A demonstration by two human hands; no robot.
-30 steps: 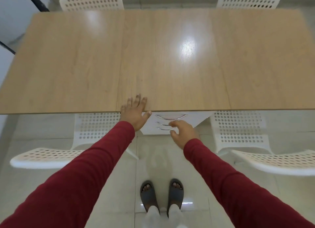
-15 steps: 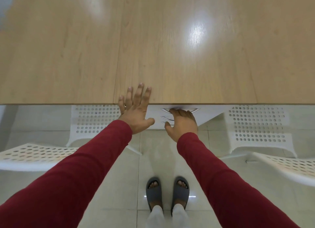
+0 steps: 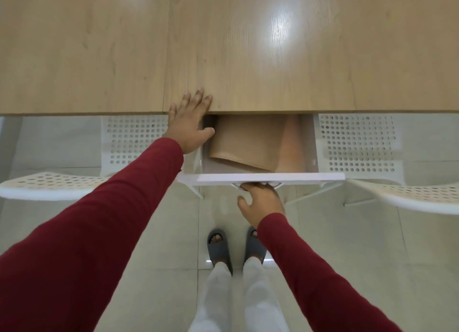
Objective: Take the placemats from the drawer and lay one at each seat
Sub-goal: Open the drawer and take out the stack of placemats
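Under the table edge (image 3: 248,109) at 12 o'clock: white drawer (image 3: 260,176) pulled out, tan placemats (image 3: 246,143) lying inside, near corner of the top one skewed toward 7 o'clock, a lighter one showing at 3 o'clock of it. None out yet.

Left hand (image 3: 188,125): flat, fingers straight, braced on the tabletop edge, thumb hanging over the drawer's left wall. Right hand (image 3: 260,202): under the drawer front at the metal handle (image 3: 237,186); fingers hidden behind the front panel, so can't tell if they're hooked on it.

Risks, my read:
- Drawer only partly out; mats run back under the tabletop, so lifting now could snag or fold them on the edge.
- Left thumb sits in the pinch gap if the drawer slides back.
- Stacked mats may come out together, skewed.
- White perforated chairs (image 3: 357,143) at 9 and 3 o'clock flank the drawer; a fuller pull could catch them.
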